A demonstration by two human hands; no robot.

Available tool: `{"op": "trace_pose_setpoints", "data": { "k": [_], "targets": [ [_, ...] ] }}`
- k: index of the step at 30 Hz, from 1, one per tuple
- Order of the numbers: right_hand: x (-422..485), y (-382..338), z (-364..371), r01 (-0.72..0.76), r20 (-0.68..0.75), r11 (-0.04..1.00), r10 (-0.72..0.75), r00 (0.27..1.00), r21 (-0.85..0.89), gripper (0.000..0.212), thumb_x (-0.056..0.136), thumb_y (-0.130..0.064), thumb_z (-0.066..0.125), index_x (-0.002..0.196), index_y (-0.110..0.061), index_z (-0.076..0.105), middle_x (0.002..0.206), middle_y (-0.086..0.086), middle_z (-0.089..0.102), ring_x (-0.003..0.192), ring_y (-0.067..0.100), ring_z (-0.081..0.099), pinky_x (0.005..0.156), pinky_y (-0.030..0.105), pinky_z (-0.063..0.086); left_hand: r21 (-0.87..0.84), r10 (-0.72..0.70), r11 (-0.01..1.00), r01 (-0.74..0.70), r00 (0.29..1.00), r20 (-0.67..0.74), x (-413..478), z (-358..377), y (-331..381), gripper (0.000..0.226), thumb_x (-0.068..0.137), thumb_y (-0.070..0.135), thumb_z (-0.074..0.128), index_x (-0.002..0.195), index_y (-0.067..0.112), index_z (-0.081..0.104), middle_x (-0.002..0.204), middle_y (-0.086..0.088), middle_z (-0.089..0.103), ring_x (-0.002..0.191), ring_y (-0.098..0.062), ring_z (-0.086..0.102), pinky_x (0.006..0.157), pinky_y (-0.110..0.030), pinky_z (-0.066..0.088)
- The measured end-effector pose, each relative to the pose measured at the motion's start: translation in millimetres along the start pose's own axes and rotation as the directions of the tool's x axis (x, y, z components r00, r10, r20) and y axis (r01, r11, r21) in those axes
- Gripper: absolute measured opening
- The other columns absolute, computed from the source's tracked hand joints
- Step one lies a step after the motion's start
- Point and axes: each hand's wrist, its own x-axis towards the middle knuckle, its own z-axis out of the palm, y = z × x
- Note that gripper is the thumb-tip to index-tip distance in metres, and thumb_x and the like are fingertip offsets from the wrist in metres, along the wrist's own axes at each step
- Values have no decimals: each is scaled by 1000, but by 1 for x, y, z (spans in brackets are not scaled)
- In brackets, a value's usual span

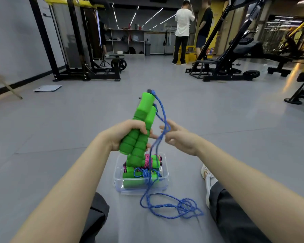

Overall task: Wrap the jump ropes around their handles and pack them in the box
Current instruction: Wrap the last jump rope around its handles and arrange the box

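My left hand [125, 134] grips two green foam handles [144, 118] side by side, held up and tilted away from me. A blue rope [162, 118] runs from their far ends down past my right hand [180, 137], which pinches the two strands between thumb and fingers. The rest of the blue rope [179, 207] lies in loose loops on the floor between my legs. Below the handles stands a clear plastic box [118, 174] holding wrapped jump ropes with green handles, one with a pink rope [147, 161] and one with a blue rope [144, 172].
I sit on a grey gym floor with my legs either side of the box; a white shoe [208, 179] is to its right. Black weight machines [223, 67] stand at the back left and right. Two people [182, 30] stand far off. A scale [47, 88] lies at the left.
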Motion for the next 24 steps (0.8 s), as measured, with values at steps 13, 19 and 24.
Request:
{"op": "trace_pose_setpoints", "data": {
  "k": [13,19,24],
  "targets": [
    [-7,-3,-8,72,116,971,-46,992,-228,78,72,-39,73,139,-30,35,125,4,55,108,21,60,99,34,46,990,449,-68,121,890,-78,29,6,-20,40,79,30,57,112,18,38,110,-5,56,102,-26,53,68,-30,34],
    [-14,12,0,7,50,993,-2,999,-119,32,90,-52,45,100,-25,59,85,8,70,49,23,52,62,32,50,992,439,-20,122,893,-101,32,0,-27,62,79,24,58,133,21,29,113,-8,45,105,-29,49,78,-35,39],
    [-11,10,10,75,-169,995,-64,983,58,26,92,-46,47,90,-22,56,69,3,53,34,15,36,48,28,37,993,511,-67,93,858,-46,40,5,-29,68,79,5,54,140,9,24,126,-10,39,113,-28,43,83,-34,38]
  ]
}}
